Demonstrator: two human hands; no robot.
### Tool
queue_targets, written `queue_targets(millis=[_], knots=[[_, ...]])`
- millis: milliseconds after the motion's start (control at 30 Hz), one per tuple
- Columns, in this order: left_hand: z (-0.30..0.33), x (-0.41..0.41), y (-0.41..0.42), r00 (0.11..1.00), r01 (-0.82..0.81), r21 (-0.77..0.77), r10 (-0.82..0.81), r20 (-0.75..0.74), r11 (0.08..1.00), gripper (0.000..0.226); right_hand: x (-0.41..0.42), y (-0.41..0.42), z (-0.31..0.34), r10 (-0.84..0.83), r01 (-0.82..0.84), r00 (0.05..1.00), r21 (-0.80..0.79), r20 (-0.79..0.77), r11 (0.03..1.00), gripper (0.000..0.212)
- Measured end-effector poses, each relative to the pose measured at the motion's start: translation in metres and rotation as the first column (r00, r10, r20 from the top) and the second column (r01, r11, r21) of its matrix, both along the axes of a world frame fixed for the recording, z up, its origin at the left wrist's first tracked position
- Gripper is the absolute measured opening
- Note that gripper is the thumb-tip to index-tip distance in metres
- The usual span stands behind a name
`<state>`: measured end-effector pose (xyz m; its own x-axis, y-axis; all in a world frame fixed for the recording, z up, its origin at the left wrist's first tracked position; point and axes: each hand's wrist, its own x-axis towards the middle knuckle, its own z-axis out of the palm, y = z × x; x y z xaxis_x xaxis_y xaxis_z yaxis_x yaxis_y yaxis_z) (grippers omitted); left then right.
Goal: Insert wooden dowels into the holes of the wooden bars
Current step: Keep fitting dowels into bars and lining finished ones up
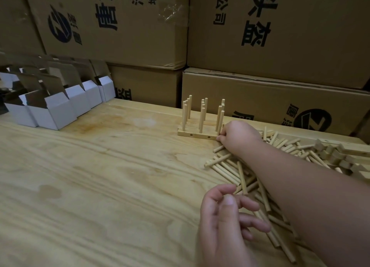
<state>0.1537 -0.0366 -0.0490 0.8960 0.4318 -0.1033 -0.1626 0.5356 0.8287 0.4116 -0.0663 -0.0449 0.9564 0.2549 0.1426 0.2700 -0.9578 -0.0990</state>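
At frame centre-right, the right hand touches the dowel-filled pale wooden bar; the left hand hovers relaxed at bottom.

Open white cartons far left on plywood table; printed cardboard boxes stacked behind.

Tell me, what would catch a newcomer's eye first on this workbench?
Probably the wooden bars at the far middle of the table, with rows of dowels standing upright in them; the right hand touches their right end. Next, the sprawling pile of loose dowels on the right, under that forearm, while the left hand hovers near it, holding nothing. Behind, stacked cardboard cartons with bold black print wall off the scene.
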Motion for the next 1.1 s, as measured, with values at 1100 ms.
queue_targets(millis=[1100], knots=[[-0.029, -0.006, -0.024, 0.984, 0.019, 0.494, -0.105, 0.146, 0.869, 0.039, -0.271, -0.302, 0.083, -0.270, 0.353, 0.882, 0.160, -0.387, 0.922, 0.010]])
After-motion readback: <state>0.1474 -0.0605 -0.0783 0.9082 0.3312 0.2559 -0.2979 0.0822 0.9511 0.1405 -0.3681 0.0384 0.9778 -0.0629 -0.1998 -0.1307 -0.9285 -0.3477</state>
